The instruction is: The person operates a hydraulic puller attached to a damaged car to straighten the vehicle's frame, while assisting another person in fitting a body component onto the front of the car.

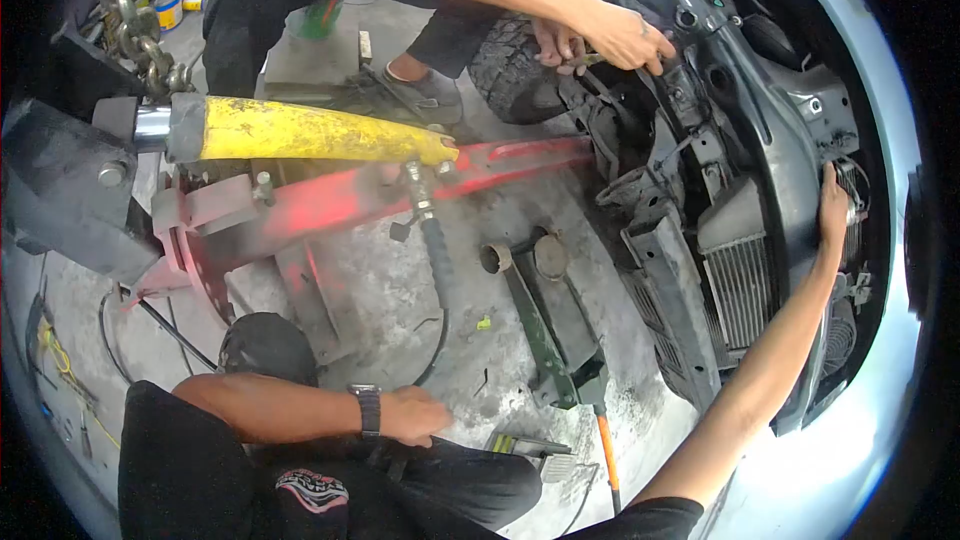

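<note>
Bare metal of a stripped car front, braced by hand.

Right hand lies flat and open against the front panel, gripping nothing; the radiator sits just below it. Left hand rests half-curled on the thigh, empty as far as can be seen. Far left of the right hand, a yellow ram and red beam reach toward the frame, where a co-worker's hands are busy. Judged step: steadying the panel during a pull. Any further move calls for firm pressure, with fingers kept off the beam's line.
</note>
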`<state>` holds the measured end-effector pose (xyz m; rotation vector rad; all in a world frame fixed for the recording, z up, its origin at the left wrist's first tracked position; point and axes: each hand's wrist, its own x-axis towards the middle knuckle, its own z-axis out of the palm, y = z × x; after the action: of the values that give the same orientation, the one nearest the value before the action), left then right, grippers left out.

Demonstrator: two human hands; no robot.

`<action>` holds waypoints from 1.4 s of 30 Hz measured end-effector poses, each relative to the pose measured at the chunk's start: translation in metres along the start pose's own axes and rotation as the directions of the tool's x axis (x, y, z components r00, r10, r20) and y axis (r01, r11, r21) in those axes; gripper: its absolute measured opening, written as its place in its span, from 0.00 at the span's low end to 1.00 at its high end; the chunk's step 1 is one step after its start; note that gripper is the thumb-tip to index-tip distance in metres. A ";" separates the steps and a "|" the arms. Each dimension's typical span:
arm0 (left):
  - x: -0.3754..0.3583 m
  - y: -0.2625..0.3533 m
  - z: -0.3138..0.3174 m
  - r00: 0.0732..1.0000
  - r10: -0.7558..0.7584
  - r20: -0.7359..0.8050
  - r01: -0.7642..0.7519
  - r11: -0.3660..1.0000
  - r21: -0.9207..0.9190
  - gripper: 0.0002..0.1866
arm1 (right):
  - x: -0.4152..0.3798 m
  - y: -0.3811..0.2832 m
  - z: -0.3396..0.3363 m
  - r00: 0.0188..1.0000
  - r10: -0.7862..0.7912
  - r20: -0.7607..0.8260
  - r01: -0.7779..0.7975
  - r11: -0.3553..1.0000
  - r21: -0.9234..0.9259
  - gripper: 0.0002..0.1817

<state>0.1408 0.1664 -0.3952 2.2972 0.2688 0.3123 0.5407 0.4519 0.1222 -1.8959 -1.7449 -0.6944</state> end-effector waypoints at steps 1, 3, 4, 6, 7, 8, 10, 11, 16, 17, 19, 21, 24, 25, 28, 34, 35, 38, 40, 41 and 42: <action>0.000 0.000 0.001 1.000 0.000 -0.012 0.000 1.000 -0.003 0.21 | 0.003 0.004 0.000 1.000 -0.009 0.008 0.009 0.999 -0.039 0.35; -0.002 0.000 0.004 0.999 -0.006 -0.035 0.006 1.000 -0.011 0.20 | 0.002 0.010 0.002 0.996 -0.081 -0.027 0.078 0.992 -0.097 0.34; -0.003 0.003 0.001 1.000 -0.018 -0.009 0.018 1.000 -0.011 0.20 | 0.006 0.009 0.001 1.000 -0.029 -0.003 0.028 0.994 -0.105 0.33; -0.003 0.007 -0.005 0.999 -0.035 0.039 0.036 0.999 -0.009 0.20 | 0.016 0.029 0.004 0.991 -0.137 -0.013 0.133 0.978 -0.159 0.30; -0.002 0.007 -0.004 0.998 -0.035 0.047 0.035 0.999 -0.002 0.20 | 0.017 0.032 0.002 0.994 -0.112 0.008 0.112 0.979 -0.170 0.32; -0.001 0.005 -0.004 0.998 -0.038 0.050 0.037 0.999 0.007 0.21 | 0.020 0.032 0.001 0.995 -0.092 0.028 0.095 0.979 -0.178 0.33; -0.002 0.006 -0.006 0.995 -0.065 0.074 0.064 0.998 0.024 0.21 | 0.019 0.028 0.003 0.990 -0.136 0.020 0.138 0.976 -0.170 0.34; -0.001 0.007 -0.007 0.991 -0.086 0.098 0.083 0.996 0.031 0.22 | 0.018 0.028 0.006 0.987 -0.161 0.009 0.160 0.968 -0.193 0.34; -0.004 0.005 -0.008 0.998 -0.041 0.040 0.040 0.999 0.027 0.23 | 0.009 0.015 0.002 1.000 -0.016 -0.010 0.013 0.982 -0.187 0.36; -0.002 0.003 -0.007 0.996 -0.058 0.067 0.057 0.998 0.022 0.24 | 0.011 0.016 0.003 1.000 0.014 -0.011 -0.016 0.981 -0.194 0.37; -0.003 0.002 -0.007 0.994 -0.072 0.081 0.071 0.997 0.015 0.24 | 0.000 -0.002 0.001 0.998 0.051 -0.027 -0.054 0.991 -0.123 0.40; -0.004 0.001 -0.008 0.997 -0.059 0.054 0.059 0.998 0.011 0.24 | -0.007 -0.007 -0.002 0.999 0.032 -0.021 -0.033 0.998 -0.056 0.40; -0.004 0.001 -0.012 0.997 -0.051 0.056 0.052 0.999 -0.007 0.24 | -0.009 -0.006 0.000 0.998 -0.036 -0.054 0.035 0.999 -0.025 0.41; -0.003 0.001 -0.012 0.996 -0.061 0.066 0.062 0.998 -0.009 0.24 | -0.010 -0.007 0.000 0.999 0.001 -0.052 -0.002 1.000 -0.023 0.40; -0.001 0.000 -0.009 0.995 -0.072 0.065 0.073 0.997 -0.018 0.24 | -0.006 -0.008 -0.001 0.996 0.077 -0.036 -0.078 0.997 -0.021 0.38; -0.003 -0.001 -0.010 0.999 -0.041 0.012 0.042 0.999 -0.021 0.25 | -0.003 0.000 -0.001 0.998 0.047 -0.031 -0.047 0.999 -0.006 0.35; -0.001 -0.001 -0.013 0.996 -0.062 0.057 0.062 0.998 -0.010 0.25 | -0.001 0.001 -0.001 0.999 0.039 -0.029 -0.039 0.999 -0.013 0.34; -0.002 0.002 -0.014 0.993 -0.087 0.083 0.088 0.996 -0.001 0.28 | -0.003 0.000 -0.001 1.000 0.016 -0.008 -0.016 0.999 -0.039 0.33; -0.002 0.001 -0.011 0.996 -0.082 0.034 0.082 0.997 -0.004 0.26 | -0.003 0.002 -0.004 1.000 0.008 0.012 -0.008 0.998 -0.058 0.34; -0.002 -0.001 -0.005 0.997 -0.074 -0.005 0.074 0.997 -0.007 0.23 | -0.001 0.002 -0.004 1.000 0.008 0.025 -0.007 0.998 -0.069 0.35; -0.002 -0.001 -0.004 0.997 -0.066 -0.043 0.066 0.998 -0.011 0.21 | -0.001 0.002 -0.005 0.999 0.010 0.039 -0.006 0.997 -0.080 0.35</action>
<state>0.1374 0.1690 -0.3939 2.2688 0.3640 0.3298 0.5429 0.4479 0.1251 -1.9814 -1.7566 -0.7394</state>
